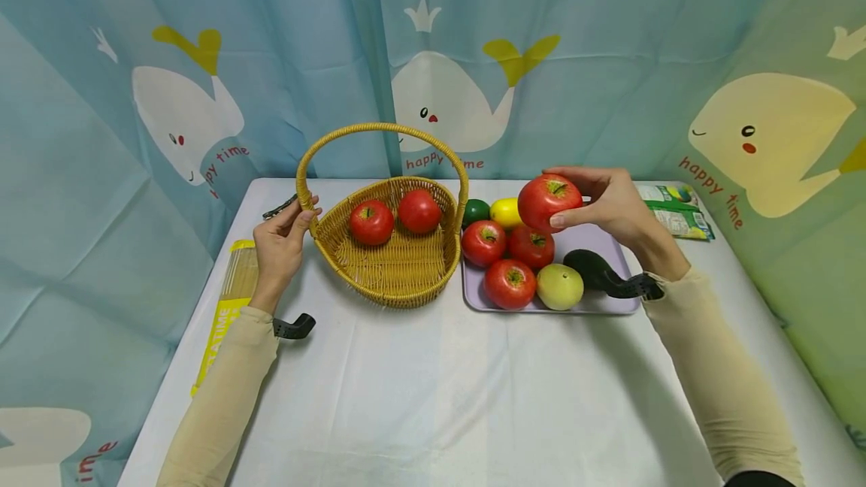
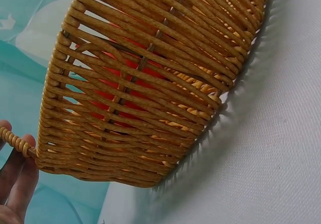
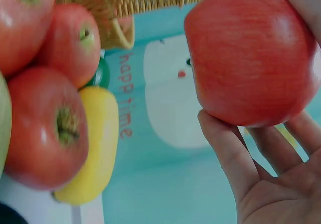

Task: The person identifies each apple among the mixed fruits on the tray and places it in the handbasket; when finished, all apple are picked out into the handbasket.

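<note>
My right hand (image 1: 612, 209) grips a red apple (image 1: 548, 203) above the lilac tray (image 1: 612, 246), thumb on one side and fingers on the other. In the right wrist view the apple (image 3: 253, 53) fills the upper right, with the hand (image 3: 281, 184) below it. My left hand (image 1: 280, 246) pinches the base of the handle (image 1: 306, 186) of a wicker basket (image 1: 399, 295) on the table. Two red apples (image 1: 371, 222) lie inside the basket. On the tray are several red apples (image 1: 510, 284), a yellow lemon-like fruit (image 1: 504, 213), a pale green fruit (image 1: 559, 286) and a dark green avocado-like one (image 1: 587, 267).
A yellow pasta packet (image 1: 226, 307) lies at the table's left, partly behind the left forearm. Green and white packets (image 1: 679, 213) lie at the back right. Another dark green fruit (image 1: 476, 212) is at the tray's back left. A whale-print curtain (image 1: 304, 58) encloses the table.
</note>
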Demonstrator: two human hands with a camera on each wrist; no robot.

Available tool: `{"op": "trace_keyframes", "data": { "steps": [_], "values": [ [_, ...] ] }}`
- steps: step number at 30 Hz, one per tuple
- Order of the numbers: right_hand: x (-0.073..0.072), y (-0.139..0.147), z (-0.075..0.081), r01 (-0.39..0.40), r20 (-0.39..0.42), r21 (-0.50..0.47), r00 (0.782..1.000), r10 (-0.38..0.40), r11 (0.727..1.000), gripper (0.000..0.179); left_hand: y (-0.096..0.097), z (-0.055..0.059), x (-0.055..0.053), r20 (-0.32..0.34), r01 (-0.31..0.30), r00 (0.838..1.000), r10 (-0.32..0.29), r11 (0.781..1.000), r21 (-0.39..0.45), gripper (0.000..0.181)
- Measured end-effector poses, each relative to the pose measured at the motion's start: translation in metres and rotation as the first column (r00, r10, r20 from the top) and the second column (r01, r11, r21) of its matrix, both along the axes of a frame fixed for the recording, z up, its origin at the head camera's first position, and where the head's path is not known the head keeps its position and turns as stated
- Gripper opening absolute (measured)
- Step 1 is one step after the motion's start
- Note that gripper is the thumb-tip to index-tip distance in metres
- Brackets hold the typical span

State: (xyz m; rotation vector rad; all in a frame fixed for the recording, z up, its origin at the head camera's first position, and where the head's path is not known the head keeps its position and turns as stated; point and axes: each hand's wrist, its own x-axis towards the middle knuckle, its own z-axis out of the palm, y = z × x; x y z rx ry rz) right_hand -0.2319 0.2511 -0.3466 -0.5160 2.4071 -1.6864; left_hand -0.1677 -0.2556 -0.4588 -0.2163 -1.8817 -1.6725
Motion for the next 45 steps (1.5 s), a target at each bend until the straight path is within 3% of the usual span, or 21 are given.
{"op": "trace_keyframes", "data": {
  "steps": [10, 26, 45],
  "values": [
    [0.01, -0.027, 0.005, -0.046, -0.062, -0.054, 0.997, 0.043, 0.997, 0.065, -0.001, -0.001, 0.001, -0.017, 0.0, 1.0, 0.0, 1.0, -0.004, 0.034],
    [0.024, -0.067, 0.004, -0.159, -0.083, -0.078, 0.985, 0.153, 0.984, 0.075, -0.003, -0.002, -0.002, -0.025, 0.019, 1.0, -0.019, 1.0, -0.001, 0.036],
    [0.029, -0.121, -0.014, -0.359, -0.137, -0.111, 0.929, 0.344, 0.927, 0.082, -0.003, -0.002, -0.003, -0.024, 0.023, 0.999, -0.023, 1.0, 0.01, 0.035]
  ]
}}
